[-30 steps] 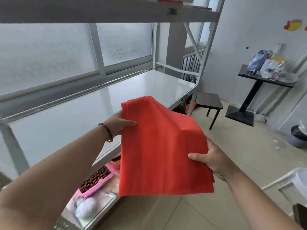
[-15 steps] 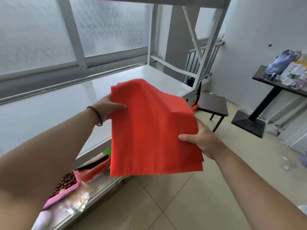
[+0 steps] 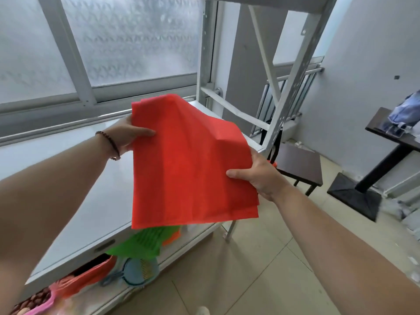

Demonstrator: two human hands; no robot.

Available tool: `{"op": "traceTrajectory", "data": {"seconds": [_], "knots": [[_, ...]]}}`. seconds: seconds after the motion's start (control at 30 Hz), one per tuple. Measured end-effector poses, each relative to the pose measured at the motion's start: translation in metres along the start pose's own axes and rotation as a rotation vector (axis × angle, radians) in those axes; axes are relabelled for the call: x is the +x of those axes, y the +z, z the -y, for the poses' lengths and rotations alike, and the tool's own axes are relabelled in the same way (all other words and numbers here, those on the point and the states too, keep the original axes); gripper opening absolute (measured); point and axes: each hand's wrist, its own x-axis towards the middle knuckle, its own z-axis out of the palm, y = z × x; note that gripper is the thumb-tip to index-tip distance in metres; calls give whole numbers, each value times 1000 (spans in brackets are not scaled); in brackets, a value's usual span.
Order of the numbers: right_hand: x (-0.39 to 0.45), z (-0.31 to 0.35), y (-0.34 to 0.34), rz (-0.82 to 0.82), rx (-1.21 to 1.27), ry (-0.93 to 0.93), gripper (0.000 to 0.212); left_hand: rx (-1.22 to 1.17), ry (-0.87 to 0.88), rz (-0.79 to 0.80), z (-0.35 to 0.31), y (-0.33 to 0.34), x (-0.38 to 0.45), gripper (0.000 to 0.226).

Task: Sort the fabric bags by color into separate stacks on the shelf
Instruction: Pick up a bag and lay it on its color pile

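Note:
A stack of red fabric bags hangs in the air over the front edge of the white shelf. My left hand grips its upper left edge, thumb on top. My right hand grips its right edge, thumb on top and fingers hidden underneath. The bags' far corner rises toward the window and the near edge droops below the shelf edge.
On the lower shelf lie a green slatted item, an orange piece, a blue colander and pink trays. A white upright post stands at the shelf's right end. Beyond it are a dark stool and a black pedestal table.
The view has dropped and shifted right along the shelf. Both hands have carried the red bags farther over the shelf top, keeping the same grip.

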Motion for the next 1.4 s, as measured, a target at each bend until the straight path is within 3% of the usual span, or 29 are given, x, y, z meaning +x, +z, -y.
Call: {"op": "traceTrajectory", "data": {"seconds": [0.27, 0.67, 0.77, 0.9, 0.97, 1.07, 1.13, 1.23, 1.4], "knots": [[90, 7, -80, 80, -95, -36, 54, 14, 48, -76, -10, 28, 80, 47], [199, -4, -177, 318, -149, -40, 50, -10, 55, -352, 14, 84, 152, 49], [230, 0, -194, 376, -119, -22, 50, -14, 119, -411, 12, 92, 174, 56], [273, -10, -197, 326, -23, -31, 54, -61, 220, -523, 8, 88, 200, 62], [289, -36, -191, 266, -96, 60, 50, -19, 102, -589, 32, 82, 208, 57], [297, -90, -183, 233, -336, 350, 40, 228, -346, -688, 92, 87, 212, 35], [299, -115, -182, 211, -439, 410, 36, 351, -507, -784, 122, 89, 213, 39], [305, -121, -179, 172, -542, 350, 28, 330, -495, -873, 132, 88, 214, 54], [304, -125, -179, 118, -692, 247, 41, 361, -444, -883, 118, 95, 223, 44]]}}
